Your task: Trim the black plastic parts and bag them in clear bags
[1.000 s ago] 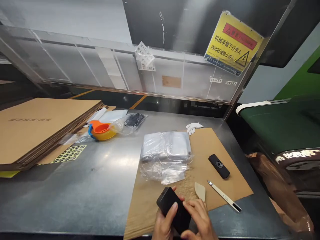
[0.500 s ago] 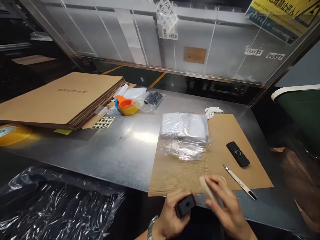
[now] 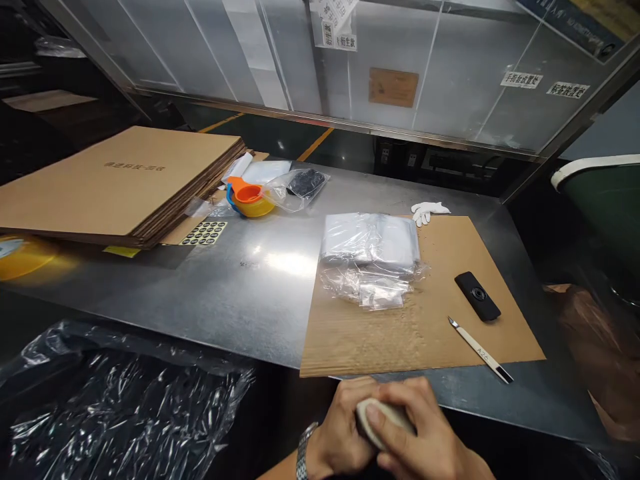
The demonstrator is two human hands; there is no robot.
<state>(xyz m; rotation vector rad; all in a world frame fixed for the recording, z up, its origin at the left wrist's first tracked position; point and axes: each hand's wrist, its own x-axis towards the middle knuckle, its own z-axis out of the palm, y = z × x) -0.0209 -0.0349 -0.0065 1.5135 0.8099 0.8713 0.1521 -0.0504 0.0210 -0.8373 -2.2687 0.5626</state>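
Note:
At the table's front edge my left hand [image 3: 343, 427], with a metal watch band at the wrist, is closed around a small black block that is now almost fully hidden. My right hand [image 3: 425, 433] grips a beige pad [image 3: 394, 412], its thumb lying across it, and the pad is pressed against the block's end. Beyond the hands lies a brown cardboard sheet [image 3: 360, 347]. A pen-like craft knife [image 3: 480, 350] with a white handle and a flat black part [image 3: 477, 295] with a round ring rest on its right side.
Clear plastic bags [image 3: 370, 247] lie on the cardboard, a white glove [image 3: 430, 211] behind them. Stacked cardboard [image 3: 125, 180], a sticker sheet [image 3: 204, 233], orange and yellow cups [image 3: 250, 198] and a bagged dark item [image 3: 306, 183] occupy the left. Black plastic sheeting [image 3: 125, 400] hangs lower left.
My right hand has moved left and brought the beige pad onto the black block in my left hand, covering it. The view has tilted down slightly.

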